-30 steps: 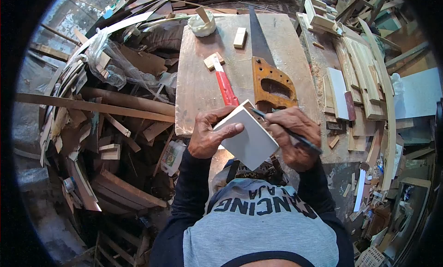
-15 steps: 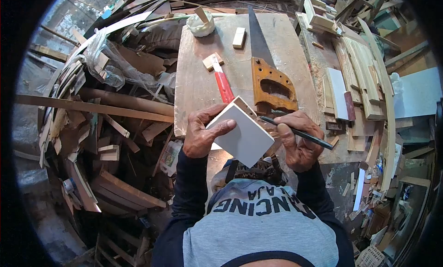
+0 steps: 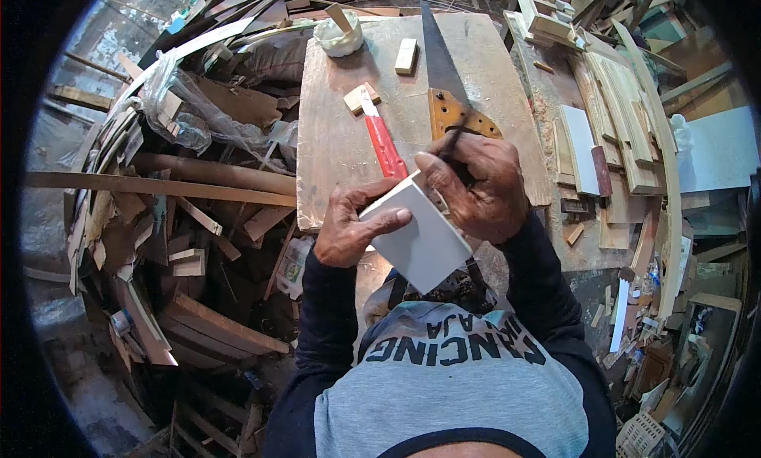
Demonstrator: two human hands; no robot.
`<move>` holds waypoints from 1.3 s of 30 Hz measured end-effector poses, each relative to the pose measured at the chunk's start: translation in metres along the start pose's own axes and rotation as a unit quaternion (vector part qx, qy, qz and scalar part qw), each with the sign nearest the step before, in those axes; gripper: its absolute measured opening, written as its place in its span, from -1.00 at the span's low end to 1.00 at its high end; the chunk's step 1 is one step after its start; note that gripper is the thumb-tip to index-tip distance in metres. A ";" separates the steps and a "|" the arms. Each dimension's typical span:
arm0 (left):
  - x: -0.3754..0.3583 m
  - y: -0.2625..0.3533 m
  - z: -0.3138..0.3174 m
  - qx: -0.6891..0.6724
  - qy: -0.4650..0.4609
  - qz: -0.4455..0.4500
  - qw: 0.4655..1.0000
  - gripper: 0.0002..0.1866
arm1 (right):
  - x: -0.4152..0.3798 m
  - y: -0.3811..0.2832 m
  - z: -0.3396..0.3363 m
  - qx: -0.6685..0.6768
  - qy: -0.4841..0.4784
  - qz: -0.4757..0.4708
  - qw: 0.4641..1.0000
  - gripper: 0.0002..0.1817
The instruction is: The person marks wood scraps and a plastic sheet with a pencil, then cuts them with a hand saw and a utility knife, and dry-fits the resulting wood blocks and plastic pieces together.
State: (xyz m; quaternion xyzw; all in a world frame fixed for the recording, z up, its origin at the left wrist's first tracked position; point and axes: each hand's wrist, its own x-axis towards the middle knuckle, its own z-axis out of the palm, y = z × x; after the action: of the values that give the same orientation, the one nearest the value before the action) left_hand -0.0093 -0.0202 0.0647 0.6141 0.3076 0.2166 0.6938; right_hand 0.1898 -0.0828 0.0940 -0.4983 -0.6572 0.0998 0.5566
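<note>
My left hand [image 3: 353, 224] grips a white square panel [image 3: 424, 240] by its left corner, thumb lying on its face, holding it tilted above the near edge of the wooden bench top [image 3: 341, 141]. My right hand [image 3: 476, 185] is closed around a dark pencil [image 3: 453, 137] whose end sticks up past the fingers; the hand hovers over the panel's far corner and covers most of the handsaw's handle. The handsaw [image 3: 440, 70] lies on the bench with its blade pointing away. A red-handled tool [image 3: 382, 141] lies just left of it.
On the bench stand a white bowl with a stick [image 3: 339, 36], a small pale block [image 3: 406, 55] and a wood offcut [image 3: 357, 98]. Piles of scrap boards [image 3: 198, 181] fill the left side. Stacked strips and panels [image 3: 626, 133] cover the right side.
My right hand has moved up and to the left from beside the panel to over its far corner, turning the pencil upright. The panel has stayed in my left hand.
</note>
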 end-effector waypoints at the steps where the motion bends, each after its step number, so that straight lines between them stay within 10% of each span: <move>1: -0.001 -0.001 0.001 0.013 -0.007 0.003 1.000 -0.52 | 0.000 0.000 0.001 0.009 0.004 -0.012 1.000 -0.86; 7: 0.000 -0.006 0.000 -0.008 0.023 0.020 1.000 -0.48 | -0.011 -0.003 -0.007 0.005 0.085 -0.099 0.991 -0.85; 19: 0.007 -0.010 -0.006 -0.075 0.066 0.031 0.995 -0.48 | -0.068 -0.006 -0.036 0.008 0.048 0.078 0.996 -0.83; 28: 0.022 -0.009 0.029 -0.192 0.068 0.063 0.977 -0.58 | -0.074 -0.026 -0.016 -0.218 -0.006 0.029 0.975 -0.13; 39: 0.038 -0.012 0.032 -0.307 0.055 0.018 0.950 -0.49 | -0.093 0.000 -0.048 -0.287 0.111 0.042 0.951 -0.16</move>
State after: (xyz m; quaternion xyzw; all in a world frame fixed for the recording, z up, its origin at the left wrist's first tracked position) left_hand 0.0390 -0.0192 0.0483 0.3637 0.2527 0.3463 0.8270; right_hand 0.2190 -0.1742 0.0528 -0.6723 -0.5703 -0.1257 0.4550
